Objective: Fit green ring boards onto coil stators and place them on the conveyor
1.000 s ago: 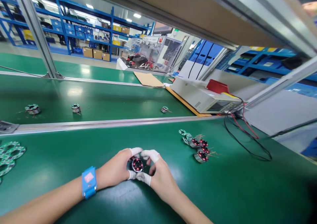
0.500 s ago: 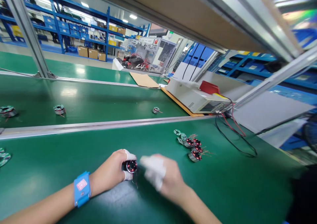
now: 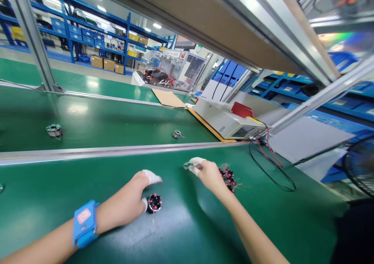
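A small motor stator with red-and-black windings stands on the green bench, thin wires trailing toward me. Beside it is my left hand, with white finger cots and a blue wristband. Its thumb and fingers are spread, the thumb close to or touching the stator. Farther out, my right hand, also in white finger cots, pinches a small green ring-shaped circuit board. Right behind that hand sits a cluster of stators with loose wires, partly hidden by it.
Beyond a metal rail, wired stators with green boards rest on a green strip. A beige instrument with black and red cables stands at the back right. A shelf on metal profiles hangs overhead; a fan is far right.
My right hand has moved from near the stator to the far right and now holds a ring board. My left hand has opened and let go of the stator. Stators behind the rail appear farther left.
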A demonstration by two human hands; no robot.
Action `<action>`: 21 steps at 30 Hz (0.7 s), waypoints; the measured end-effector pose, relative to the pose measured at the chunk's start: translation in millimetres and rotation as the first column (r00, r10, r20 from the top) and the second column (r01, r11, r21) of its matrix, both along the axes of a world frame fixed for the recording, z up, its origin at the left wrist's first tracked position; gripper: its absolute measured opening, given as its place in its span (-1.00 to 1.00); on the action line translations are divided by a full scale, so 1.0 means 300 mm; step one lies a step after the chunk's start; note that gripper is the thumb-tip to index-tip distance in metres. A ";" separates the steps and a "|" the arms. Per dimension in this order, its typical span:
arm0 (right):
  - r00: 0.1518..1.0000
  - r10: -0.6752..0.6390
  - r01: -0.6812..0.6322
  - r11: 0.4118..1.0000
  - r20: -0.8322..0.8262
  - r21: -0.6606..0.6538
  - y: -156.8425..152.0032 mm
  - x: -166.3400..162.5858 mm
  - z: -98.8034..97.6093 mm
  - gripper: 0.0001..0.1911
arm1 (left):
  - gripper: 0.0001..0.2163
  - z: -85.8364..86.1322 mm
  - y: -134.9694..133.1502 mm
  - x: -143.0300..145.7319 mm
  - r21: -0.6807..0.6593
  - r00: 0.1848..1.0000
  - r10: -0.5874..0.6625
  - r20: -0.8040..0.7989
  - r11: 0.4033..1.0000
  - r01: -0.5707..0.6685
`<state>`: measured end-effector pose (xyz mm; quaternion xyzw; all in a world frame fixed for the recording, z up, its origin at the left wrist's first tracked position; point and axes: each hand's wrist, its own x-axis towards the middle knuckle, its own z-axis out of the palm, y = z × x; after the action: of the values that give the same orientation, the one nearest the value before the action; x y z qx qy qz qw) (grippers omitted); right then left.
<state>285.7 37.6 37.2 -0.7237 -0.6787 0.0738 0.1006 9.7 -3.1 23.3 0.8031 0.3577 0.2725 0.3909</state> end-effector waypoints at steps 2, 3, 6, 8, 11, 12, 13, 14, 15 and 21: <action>0.966 0.160 -0.165 0.986 -0.203 -0.006 -0.065 -0.104 -0.010 -0.78 | -0.64 0.019 0.011 0.004 -0.012 0.996 0.092 0.023 0.996 -0.091; 0.886 0.243 -0.252 0.967 -0.394 0.029 -0.095 -0.154 -0.013 -0.78 | -0.77 0.027 0.014 0.007 -0.021 0.993 0.116 0.020 0.993 -0.116; 0.649 0.319 -0.341 0.934 -0.690 0.110 -0.163 -0.272 -0.010 -0.75 | -0.83 0.044 0.015 0.016 -0.038 0.992 0.128 -0.005 0.991 -0.128; 0.636 0.329 -0.335 0.933 -0.698 0.135 -0.188 -0.309 -0.004 -0.67 | -0.80 0.051 0.009 0.020 -0.055 0.989 0.145 0.010 0.988 -0.144; 0.716 0.383 -0.320 0.923 -0.584 0.214 -0.201 -0.308 -0.002 -0.62 | -0.78 0.050 -0.004 0.027 -0.082 0.987 0.156 0.023 0.985 -0.154; 0.743 0.389 -0.308 0.921 -0.545 0.238 -0.202 -0.297 -0.005 -0.64 | -0.78 0.045 -0.010 0.030 -0.057 0.986 0.165 -0.006 0.985 -0.165; 0.765 0.379 -0.291 0.925 -0.521 0.246 -0.202 -0.283 -0.010 -0.67 | -0.80 0.037 -0.016 0.034 -0.008 0.982 0.180 -0.057 0.984 -0.181; 0.780 0.354 -0.270 0.934 -0.517 0.233 -0.202 -0.268 -0.016 -0.68 | -0.79 0.028 -0.022 0.038 0.059 0.973 0.195 -0.126 0.980 -0.189; 0.786 0.319 -0.249 0.947 -0.529 0.202 -0.202 -0.253 -0.024 -0.67 | -0.74 0.017 -0.028 0.041 0.130 0.956 0.211 -0.203 0.974 -0.187; 0.666 0.213 -0.313 0.950 -0.715 -0.008 -0.208 -0.224 -0.059 -0.53 | -0.67 -0.039 -0.038 0.051 0.263 0.885 0.192 -0.425 0.961 -0.083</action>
<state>218.5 -24.7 19.4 -0.5392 -0.6792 0.4026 0.2931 25.1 -14.6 11.6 0.8573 0.4591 0.1489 0.1791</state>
